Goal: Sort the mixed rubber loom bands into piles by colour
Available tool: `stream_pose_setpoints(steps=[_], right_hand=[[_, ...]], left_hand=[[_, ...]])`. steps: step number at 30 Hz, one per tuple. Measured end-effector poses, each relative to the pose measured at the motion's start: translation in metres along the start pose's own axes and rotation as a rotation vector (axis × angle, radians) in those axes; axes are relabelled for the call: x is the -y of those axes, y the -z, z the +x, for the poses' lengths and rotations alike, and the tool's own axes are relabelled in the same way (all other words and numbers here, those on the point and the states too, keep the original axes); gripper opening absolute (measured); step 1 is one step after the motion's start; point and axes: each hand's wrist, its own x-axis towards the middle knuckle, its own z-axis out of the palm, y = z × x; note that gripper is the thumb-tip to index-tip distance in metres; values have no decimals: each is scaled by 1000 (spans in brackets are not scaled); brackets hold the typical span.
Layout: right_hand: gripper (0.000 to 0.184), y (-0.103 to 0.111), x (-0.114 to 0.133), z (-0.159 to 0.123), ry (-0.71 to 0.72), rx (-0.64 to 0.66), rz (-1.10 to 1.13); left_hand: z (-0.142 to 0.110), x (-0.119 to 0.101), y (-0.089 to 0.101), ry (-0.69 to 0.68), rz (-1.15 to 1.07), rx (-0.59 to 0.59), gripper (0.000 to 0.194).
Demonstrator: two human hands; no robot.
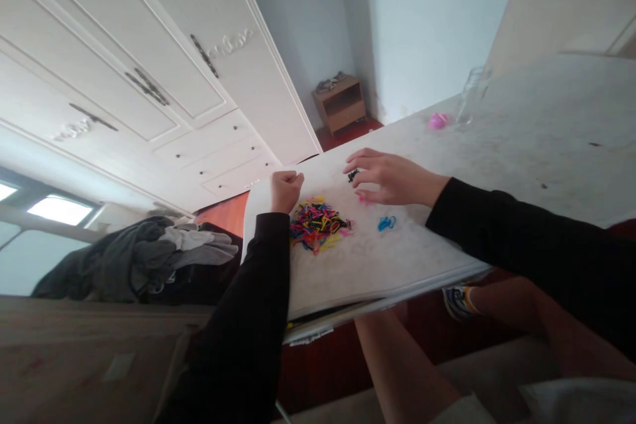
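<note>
A mixed pile of small coloured bands [319, 223], like elastic hair ties, lies on the pale tabletop [338, 278]. My left hand [287, 191] is closed in a fist just beyond the pile; whatever its fingers hold, if anything, is hidden. To the right, my right hand [390, 177] hovers low with its fingers apart. Small black bands [353, 175] show by its fingertips, and pink bands [364, 199] peek out beneath them. Nearer me, a little group of blue bands [386, 223] sits by itself to the right of the pile.
A glass jar [472, 98] and a pink round object [438, 120] stand toward the table's far right. Clothes [149, 258] are heaped left of the table. White wardrobes [163, 79] and a small wooden cabinet [340, 106] are beyond. My legs are under the near edge.
</note>
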Motion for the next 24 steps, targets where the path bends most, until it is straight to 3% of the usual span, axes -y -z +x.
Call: stream_pose_setpoints(steps=[4, 7, 11, 14, 19, 24], right_hand=[[8, -13, 9, 39, 36, 198, -64], [8, -19, 20, 65, 56, 421, -132], [24, -28, 32, 82, -8, 633, -249], [31, -34, 34, 86, -37, 680, -255], [22, -39, 28, 88, -55, 684, -156], [22, -38, 23, 89, -28, 630, -25]], left_hand=[[2, 1, -2, 9, -28, -26, 57], [4, 1, -5, 26, -46, -56, 56], [5, -1, -5, 36, -67, -76, 55], [5, -1, -4, 31, -81, -90, 54], [5, 1, -4, 8, -84, -103, 53], [5, 4, -7, -21, -83, -92, 53]])
